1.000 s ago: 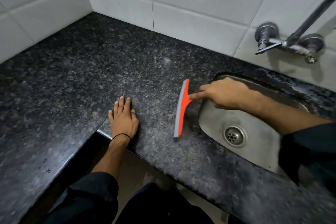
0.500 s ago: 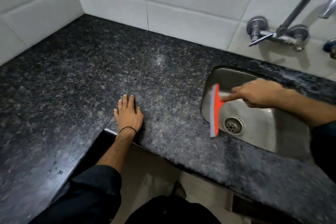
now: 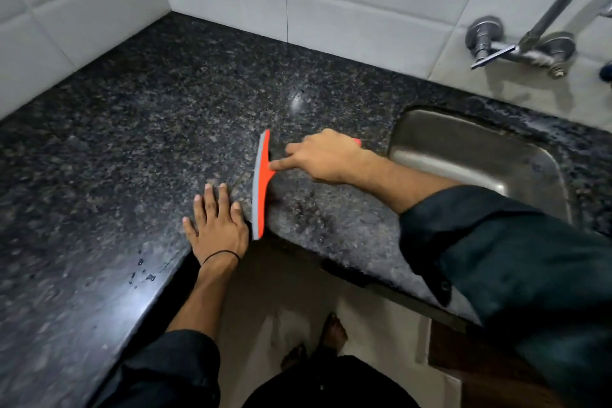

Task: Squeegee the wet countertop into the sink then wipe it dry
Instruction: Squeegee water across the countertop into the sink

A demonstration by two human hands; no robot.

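Note:
An orange squeegee with a grey rubber blade stands on the black speckled granite countertop, its blade running front to back just right of my left hand. My right hand grips its handle, index finger stretched along it toward the blade. My left hand lies flat on the counter at the inner corner of the front edge, fingers apart, a black band on the wrist. The steel sink is set into the counter to the right of my right hand.
A wall-mounted tap with a long spout hangs above the sink on the white tiled wall. A few water drops sit near the counter's front edge at left. Bare feet stand on the floor below.
The squeegee, which was over the sink's left edge half a second ago, is back on the counter to the left, beside my left hand. My left hand has stayed put.

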